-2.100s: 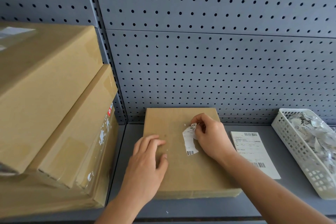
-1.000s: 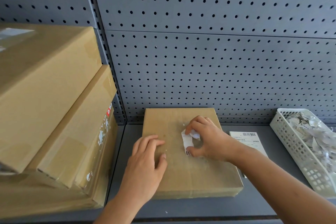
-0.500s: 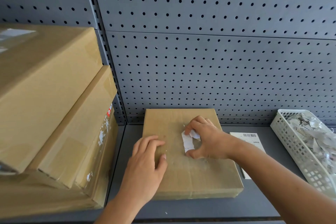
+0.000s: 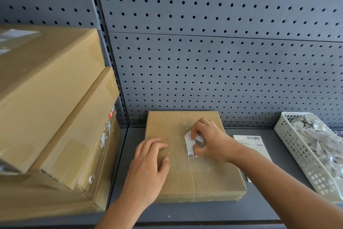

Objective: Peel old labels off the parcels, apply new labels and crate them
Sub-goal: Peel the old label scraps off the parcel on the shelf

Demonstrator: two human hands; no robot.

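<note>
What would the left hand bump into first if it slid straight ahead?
Probably the pegboard wall behind the parcel. The left hand looks to pass left of the label scrap, though depth is unclear.

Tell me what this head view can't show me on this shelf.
Old label: the right hand covers its right part, so how much is stuck down is unclear.
New label: print too small to read; its near corner lies behind the parcel and forearm.
Basket: cut off by the right edge; the scraps inside are blurred.
Stacked boxes: cut off by the left edge.
</note>
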